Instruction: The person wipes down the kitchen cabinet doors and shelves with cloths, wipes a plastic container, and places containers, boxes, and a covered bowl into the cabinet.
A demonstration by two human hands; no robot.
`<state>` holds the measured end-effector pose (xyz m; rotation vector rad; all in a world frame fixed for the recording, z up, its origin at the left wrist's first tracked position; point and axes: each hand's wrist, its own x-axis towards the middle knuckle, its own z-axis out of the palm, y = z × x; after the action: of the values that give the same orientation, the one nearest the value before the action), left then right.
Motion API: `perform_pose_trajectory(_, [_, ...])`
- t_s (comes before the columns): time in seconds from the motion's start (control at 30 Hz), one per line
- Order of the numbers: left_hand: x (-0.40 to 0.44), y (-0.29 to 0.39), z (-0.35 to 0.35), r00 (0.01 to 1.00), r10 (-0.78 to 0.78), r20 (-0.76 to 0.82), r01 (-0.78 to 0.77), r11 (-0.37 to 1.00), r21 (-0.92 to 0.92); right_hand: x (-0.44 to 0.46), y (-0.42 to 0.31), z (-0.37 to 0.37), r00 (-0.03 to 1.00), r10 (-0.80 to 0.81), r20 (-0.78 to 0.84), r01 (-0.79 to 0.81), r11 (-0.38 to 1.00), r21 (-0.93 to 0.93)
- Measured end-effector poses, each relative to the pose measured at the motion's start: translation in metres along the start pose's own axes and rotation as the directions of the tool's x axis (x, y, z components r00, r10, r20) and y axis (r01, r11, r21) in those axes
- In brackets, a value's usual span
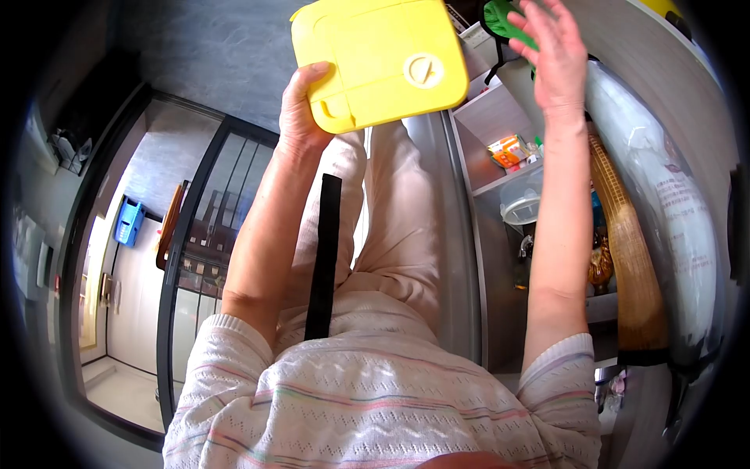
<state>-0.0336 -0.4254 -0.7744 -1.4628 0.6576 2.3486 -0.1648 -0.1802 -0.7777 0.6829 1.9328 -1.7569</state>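
Observation:
My left hand (303, 109) grips the near left corner of a flat yellow plastic case (371, 70). The thumb lies on top, and the other fingers are hidden beneath. The case has rounded corners and a round raised emblem on its near right part. My right hand (556, 62) is raised to the right, apart from the case, with its fingers spread and nothing in them. Close by its fingertips is a green cloth-like item with dark edging (502, 22), partly cut off by the frame.
Open shelves (488, 117) at my right hold an orange packet (509, 150) and a clear plastic tub (520, 205). Beyond my right arm are a long brown woven-looking piece (625, 250) and a clear-wrapped bundle (664, 187). A dark-framed glass door (223, 172) stands left.

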Motion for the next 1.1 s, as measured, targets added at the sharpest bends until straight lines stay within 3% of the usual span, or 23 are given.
perform_pose_trajectory(0.1, [0.002, 0.001, -0.010, 1.000, -0.003, -0.030, 0.003, 1.000, 0.003, -0.024, 0.042, -0.022, 0.980, 0.198, 0.034, -0.192, 0.973, -0.131])
perform_pose_trajectory(0.27, [-0.004, 0.000, -0.018, 0.996, -0.025, -0.083, 0.030, 0.998, 0.062, -0.104, 0.067, -0.026, 0.874, 0.481, 0.067, -0.478, 0.877, -0.057])
perform_pose_trajectory(0.37, [-0.013, 0.000, -0.012, 0.998, -0.036, -0.050, 0.043, 0.987, 0.155, -0.145, 0.075, -0.032, 0.827, 0.553, 0.102, -0.541, 0.832, -0.124])
perform_pose_trajectory(0.47, [-0.024, 0.013, 0.003, 0.999, -0.036, -0.011, 0.038, 0.928, 0.371, -0.176, 0.071, -0.039, 0.805, 0.583, 0.110, -0.564, 0.810, -0.160])
perform_pose_trajectory(0.63, [-0.027, 0.026, 0.016, 0.995, 0.012, 0.098, -0.069, 0.799, 0.598, -0.222, 0.047, -0.058, 0.810, 0.586, 0.030, -0.577, 0.804, -0.142])
perform_pose_trajectory(0.73, [-0.029, 0.031, 0.026, 0.990, 0.005, 0.141, -0.105, 0.700, 0.707, -0.249, 0.044, -0.076, 0.809, 0.588, -0.030, -0.588, 0.806, -0.069])
perform_pose_trajectory(0.83, [-0.035, 0.034, 0.044, 0.979, -0.100, 0.178, -0.082, 0.606, 0.791, -0.277, 0.048, -0.087, 0.766, 0.633, -0.113, -0.632, 0.773, 0.047])
perform_pose_trajectory(0.97, [-0.042, 0.028, 0.065, 0.957, -0.181, 0.227, -0.117, 0.475, 0.872, -0.313, 0.074, -0.102, 0.675, 0.703, -0.224, -0.617, 0.704, 0.353])
perform_pose_trajectory(1.1, [-0.049, 0.005, 0.083, 0.933, -0.247, 0.262, -0.159, 0.370, 0.915, -0.345, 0.122, -0.123, 0.564, 0.776, -0.282, -0.467, 0.581, 0.667])
